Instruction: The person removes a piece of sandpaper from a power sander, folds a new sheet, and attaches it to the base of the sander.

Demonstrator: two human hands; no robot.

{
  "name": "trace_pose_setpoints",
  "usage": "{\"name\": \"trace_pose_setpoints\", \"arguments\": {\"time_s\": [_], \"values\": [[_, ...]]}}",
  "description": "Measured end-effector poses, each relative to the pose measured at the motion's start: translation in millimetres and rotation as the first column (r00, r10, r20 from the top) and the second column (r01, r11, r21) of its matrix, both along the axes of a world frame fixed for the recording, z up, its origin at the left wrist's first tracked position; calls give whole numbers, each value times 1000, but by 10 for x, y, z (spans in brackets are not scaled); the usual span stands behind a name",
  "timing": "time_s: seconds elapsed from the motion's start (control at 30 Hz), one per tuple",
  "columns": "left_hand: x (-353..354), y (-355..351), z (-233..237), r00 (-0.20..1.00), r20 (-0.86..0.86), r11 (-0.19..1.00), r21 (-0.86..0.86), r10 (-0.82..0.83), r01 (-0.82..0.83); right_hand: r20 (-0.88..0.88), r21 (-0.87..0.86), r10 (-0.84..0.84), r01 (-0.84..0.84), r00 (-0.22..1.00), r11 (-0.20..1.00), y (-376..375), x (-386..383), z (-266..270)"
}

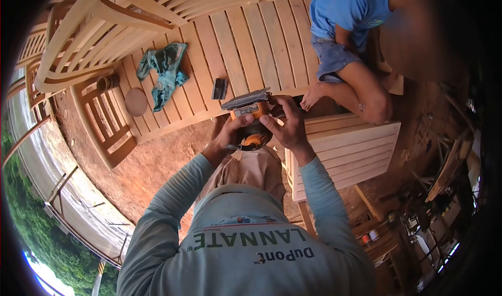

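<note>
Both my hands hold a yellow and black power sander [251, 119] in front of my body, tilted so that its flat dark pad faces away from me. My left hand [230, 134] is wrapped round its near left side, thumb on the yellow housing. On the right side, my right hand [286, 126] grips the tool, with the thumb on the body and fingers at the pad's edge. Just beyond the sander, a small dark block [219, 88] lies on the slatted wooden bench [230, 40]. A crumpled teal cloth [166, 71] is farther left on the slats.
A round disc [136, 102] and a small cup-like container [108, 83] are at the bench's left. Another person [355, 50] in blue sits at the right. Below them stands a slatted wooden panel [348, 152]. Wooden chairs [78, 40] rise beyond the bench.
</note>
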State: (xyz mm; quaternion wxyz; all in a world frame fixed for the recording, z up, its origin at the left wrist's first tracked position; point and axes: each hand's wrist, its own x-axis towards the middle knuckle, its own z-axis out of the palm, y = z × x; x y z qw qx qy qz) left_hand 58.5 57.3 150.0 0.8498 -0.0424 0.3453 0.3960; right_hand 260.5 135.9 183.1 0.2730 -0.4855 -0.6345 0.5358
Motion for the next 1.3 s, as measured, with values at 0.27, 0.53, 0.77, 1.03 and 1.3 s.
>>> {"name": "trace_pose_setpoints", "arguments": {"time_s": [0.27,0.53,0.77,1.03,1.3], "values": [[56,55,126,1000,-22,998,-54,22,-23,116,177,153,-172,981,969,174,104,5],[168,-25,-29,1000,-24,999,-39,-6,5,55,17,171,-172,984,985,56,254,-140],[203,9,86,993,-117,1000,-12,9,-11,16,-72,138,-137,990,988,-26,290,-160],[218,43,105,986,-165,999,27,22,-18,32,-105,166,-162,986,981,5,303,-97],[222,17,80,986,-160,999,23,35,-31,-7,-113,148,-147,989,983,-51,320,-174]]}}
